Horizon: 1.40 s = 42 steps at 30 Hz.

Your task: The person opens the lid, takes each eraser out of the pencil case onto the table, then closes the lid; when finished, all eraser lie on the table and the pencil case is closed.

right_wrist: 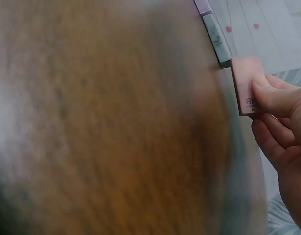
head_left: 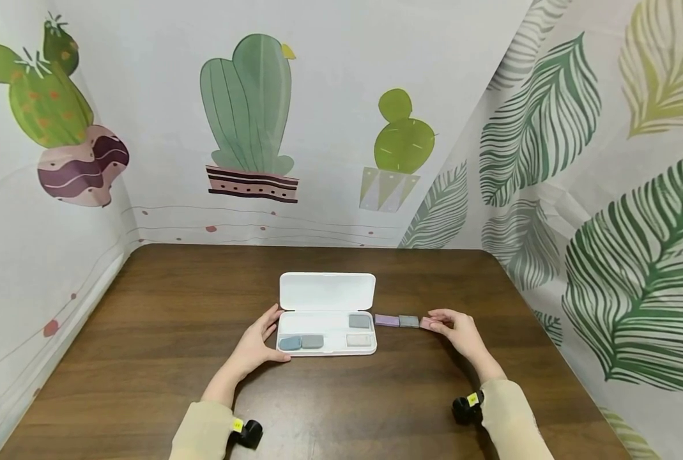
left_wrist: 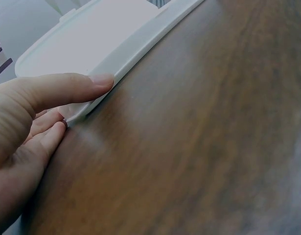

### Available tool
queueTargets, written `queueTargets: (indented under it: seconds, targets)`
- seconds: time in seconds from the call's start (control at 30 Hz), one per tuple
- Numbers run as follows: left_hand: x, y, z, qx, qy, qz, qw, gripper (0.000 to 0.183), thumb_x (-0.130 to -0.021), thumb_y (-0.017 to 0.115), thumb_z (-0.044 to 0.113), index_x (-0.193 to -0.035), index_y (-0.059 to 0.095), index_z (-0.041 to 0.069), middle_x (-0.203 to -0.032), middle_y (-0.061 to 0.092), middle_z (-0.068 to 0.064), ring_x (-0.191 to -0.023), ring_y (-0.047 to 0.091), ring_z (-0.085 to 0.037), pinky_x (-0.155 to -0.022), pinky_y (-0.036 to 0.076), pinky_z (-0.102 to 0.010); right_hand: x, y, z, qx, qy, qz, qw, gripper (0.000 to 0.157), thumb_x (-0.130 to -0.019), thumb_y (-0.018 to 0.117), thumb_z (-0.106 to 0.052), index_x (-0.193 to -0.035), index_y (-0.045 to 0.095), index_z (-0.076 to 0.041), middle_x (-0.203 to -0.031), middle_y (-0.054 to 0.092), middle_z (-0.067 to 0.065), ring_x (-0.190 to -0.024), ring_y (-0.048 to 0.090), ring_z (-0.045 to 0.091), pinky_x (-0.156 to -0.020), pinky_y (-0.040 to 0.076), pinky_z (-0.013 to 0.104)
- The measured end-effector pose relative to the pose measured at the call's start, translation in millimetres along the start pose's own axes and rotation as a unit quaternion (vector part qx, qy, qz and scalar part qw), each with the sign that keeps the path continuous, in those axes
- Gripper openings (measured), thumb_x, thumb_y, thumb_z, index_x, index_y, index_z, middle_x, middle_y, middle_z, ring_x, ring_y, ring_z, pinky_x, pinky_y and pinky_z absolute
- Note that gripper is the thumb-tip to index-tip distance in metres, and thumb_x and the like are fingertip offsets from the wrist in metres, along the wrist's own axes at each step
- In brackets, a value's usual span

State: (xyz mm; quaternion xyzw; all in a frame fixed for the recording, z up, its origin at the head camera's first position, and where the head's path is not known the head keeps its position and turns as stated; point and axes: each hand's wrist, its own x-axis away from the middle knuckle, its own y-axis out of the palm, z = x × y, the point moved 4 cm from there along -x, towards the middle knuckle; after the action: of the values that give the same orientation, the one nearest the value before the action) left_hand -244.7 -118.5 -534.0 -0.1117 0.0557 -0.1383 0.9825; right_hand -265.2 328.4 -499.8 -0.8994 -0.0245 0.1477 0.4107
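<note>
My left hand point(head_left: 253, 345) grips the left end of an open white pencil case point(head_left: 326, 351), its thumb along the front edge and its fingers at the left side. In the left wrist view the thumb lies on the case's rim point(left_wrist: 140, 46). My right hand point(head_left: 459, 331) pinches a small pink eraser point(right_wrist: 247, 85) with dark print between thumb and fingers. That eraser is at the right end of a row with a grey marbled eraser point(head_left: 408, 321) and a purple eraser point(head_left: 387, 320), right of the case.
Inside the case lie a blue eraser point(head_left: 290, 344), a grey one point(head_left: 312, 342) beside it, another grey one point(head_left: 360, 321) at back right and a white one point(head_left: 358, 340) at front right. The case's lid point(head_left: 326, 291) stands raised behind. A patterned cloth point(head_left: 329, 128) hangs behind the brown table point(head_left: 203, 287).
</note>
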Motion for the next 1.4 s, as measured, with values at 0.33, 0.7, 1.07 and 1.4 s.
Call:
queueTargets:
  seconds: [0.33,0.7,1.07,1.4]
  targets:
    - [-0.9,0.9,-1.9,0.007,-0.003,0.001,1.0000,0.115,-0.060,0.089,-0.006,-0.152,0.019,-0.009,-0.152,0.033,-0.031,-0.143,0.032,-0.041,-0.118,0.032,-0.043,-5,4.5,5,0.012,0.001,0.003,1.000,0.021,-0.085,0.073,-0.006,-0.104,0.072,0.000,-0.097,0.075,0.014,-0.088,0.071,0.027,-0.076,0.060,0.030]
    - [-0.4,0.6,-0.2,0.003,-0.002,0.001,1.0000,0.115,-0.060,0.088,-0.006,-0.152,0.020,-0.008,-0.152,0.033,-0.031,-0.143,0.033,-0.040,-0.118,0.032,-0.043,-14,9.6,4,0.018,0.009,0.017,1.000,0.018,-0.084,0.074,-0.005,-0.101,0.073,0.000,-0.093,0.075,0.011,-0.085,0.071,0.025,-0.073,0.058,0.028]
    - [-0.7,1.2,0.3,0.003,-0.008,-0.003,1.0000,0.115,-0.062,0.088,-0.005,-0.152,0.018,-0.008,-0.153,0.032,-0.031,-0.143,0.032,-0.041,-0.118,0.032,-0.043,-15,10.1,3,0.019,0.020,0.010,1.000,0.018,-0.084,0.073,-0.003,-0.102,0.072,0.000,-0.092,0.075,0.012,-0.086,0.071,0.026,-0.075,0.059,0.029]
    - [-0.7,-0.1,-0.8,0.003,-0.009,-0.001,1.0000,0.116,-0.061,0.088,-0.006,-0.152,0.018,-0.008,-0.152,0.032,-0.031,-0.142,0.033,-0.041,-0.118,0.032,-0.043,-17,14.3,-13,-0.024,0.024,0.016,0.999,0.023,-0.085,0.070,0.003,-0.108,0.070,0.004,-0.097,0.074,0.017,-0.090,0.071,0.030,-0.076,0.061,0.028]
